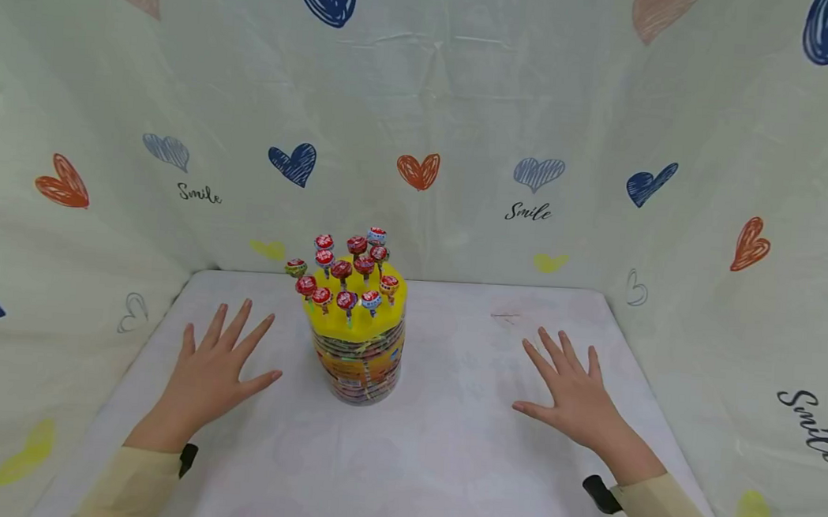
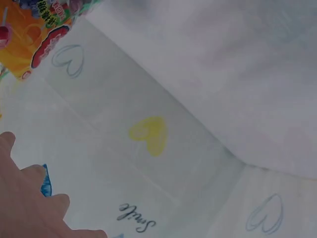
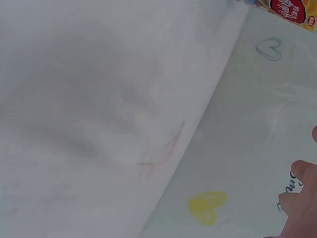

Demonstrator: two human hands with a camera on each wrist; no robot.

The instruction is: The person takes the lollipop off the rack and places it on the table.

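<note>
The left grip (image 1: pixel 213 373) and right grip (image 1: pixel 575 396) are spread wide, holding nothing. Between them, nearer the left, a jar (image 1: pixel 357 370) stands upright on the tabletop (image 1: pixel 444 466), its yellow top (image 1: pixel 354 331) probably there to prop the lollipops (image 1: pixel 341 269) apart; behind is a heart-printed sheet (image 1: pixel 481 96).

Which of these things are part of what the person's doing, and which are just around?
Likely part of it:
lollipops
yellow-topped container they stick out of
left hand and right hand, fingers spread, holding nothing

Seemingly just around:
white table
heart-printed backdrop
black wrist pieces
</note>
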